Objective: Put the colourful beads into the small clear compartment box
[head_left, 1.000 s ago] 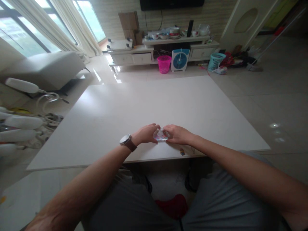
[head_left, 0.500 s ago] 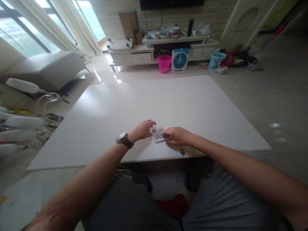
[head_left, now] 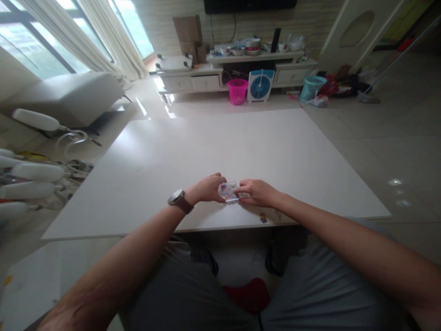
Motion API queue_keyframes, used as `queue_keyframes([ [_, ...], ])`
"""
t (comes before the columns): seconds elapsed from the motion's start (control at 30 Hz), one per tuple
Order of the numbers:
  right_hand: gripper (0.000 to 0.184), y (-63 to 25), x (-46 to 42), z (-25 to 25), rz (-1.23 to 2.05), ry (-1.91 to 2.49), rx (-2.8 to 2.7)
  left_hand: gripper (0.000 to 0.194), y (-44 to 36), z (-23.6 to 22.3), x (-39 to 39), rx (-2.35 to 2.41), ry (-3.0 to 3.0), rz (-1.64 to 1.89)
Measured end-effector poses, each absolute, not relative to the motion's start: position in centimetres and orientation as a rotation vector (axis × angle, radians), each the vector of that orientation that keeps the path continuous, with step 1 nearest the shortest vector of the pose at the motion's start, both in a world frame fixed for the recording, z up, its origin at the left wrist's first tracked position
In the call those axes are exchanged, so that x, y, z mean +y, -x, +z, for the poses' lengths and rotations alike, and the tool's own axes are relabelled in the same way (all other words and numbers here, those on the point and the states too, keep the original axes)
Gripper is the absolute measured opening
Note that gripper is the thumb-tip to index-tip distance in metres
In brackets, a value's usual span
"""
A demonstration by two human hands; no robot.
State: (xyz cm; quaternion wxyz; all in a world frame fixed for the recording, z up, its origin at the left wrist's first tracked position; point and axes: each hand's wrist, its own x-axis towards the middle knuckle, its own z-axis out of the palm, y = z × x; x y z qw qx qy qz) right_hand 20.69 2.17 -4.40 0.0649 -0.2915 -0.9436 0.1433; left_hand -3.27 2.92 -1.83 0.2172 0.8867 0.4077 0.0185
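A small clear plastic box [head_left: 229, 192] with several colourful little pieces inside lies near the front edge of the white table [head_left: 220, 147]. My left hand [head_left: 212, 187] grips its left side, the thumb at the near corner and the fingers at the far corner. A watch with a brown strap [head_left: 181, 201] is on that wrist. From the right, my right hand [head_left: 257, 192] has bent fingers on the box's right edge; a clear part shows between finger and thumb. Close to the table edge, a small yellow and blue sticker-like figure [head_left: 263, 217] lies below my right hand.
A faint pale shape [head_left: 277, 214] lies right of the small figure. Past the table stand a pink basket [head_left: 237, 92], a blue fan [head_left: 260, 85] and a light-blue basket [head_left: 312, 88] before a white cabinet [head_left: 179, 83]. White lamp-like parts [head_left: 37, 172] are at the left.
My left hand has closed onto the left side of the box, its thumb now at the near corner. My right fingers have shifted slightly along the right edge. The view has moved a little.
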Motion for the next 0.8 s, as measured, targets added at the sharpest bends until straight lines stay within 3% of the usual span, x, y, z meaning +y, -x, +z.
queue_keyframes([
  [0.23,0.022,-20.68,2.29,-4.41,0.464,0.837,-2.842,0.038,3.23,-1.66,2.81,1.136,-2.437,0.047],
  [0.8,0.025,-20.61,2.01,-3.88,0.483,0.857,-2.894,0.035,3.08,-1.45,2.86,1.120,-2.414,0.036],
])
